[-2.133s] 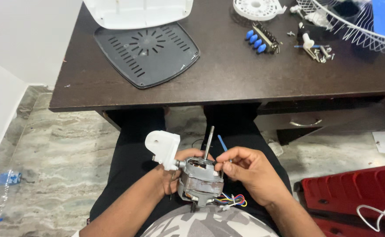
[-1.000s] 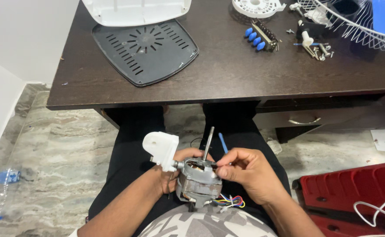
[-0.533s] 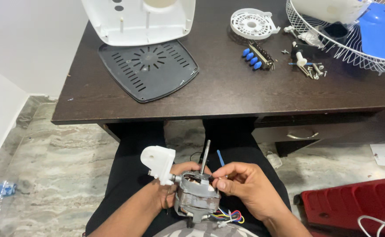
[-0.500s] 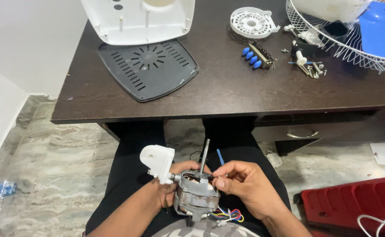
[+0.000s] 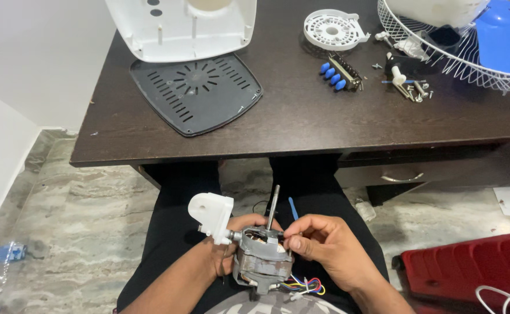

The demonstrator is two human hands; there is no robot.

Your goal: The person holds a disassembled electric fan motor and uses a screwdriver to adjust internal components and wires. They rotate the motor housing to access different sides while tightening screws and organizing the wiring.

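Left hand (image 5: 231, 256) clasps grey fan motor (image 5: 263, 264) over lap, shaft (image 5: 272, 206) upright. Right hand (image 5: 330, 250) fingertips pinched at motor's top edge; item pinched too small to identify. Grip unchanged over last two seconds; only view has shifted. White bracket (image 5: 211, 212) at motor's left. Dark desk (image 5: 301, 116) beyond.

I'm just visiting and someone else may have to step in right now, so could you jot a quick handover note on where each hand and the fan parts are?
Left hand: grip around the grey fan motor, held over the lap, shaft pointing up.
Right hand: fingertips pinched at the motor's top right edge; what they pinch is too small to tell.
White plastic piece: attached at the motor's left side.
Coloured wires: hanging from the motor's base.
On the desk: white housing, dark vented plate, blue-button switch block, loose screws, wire guard.
Done: fan looks dismantled. Left: motor in hand, other parts loose.
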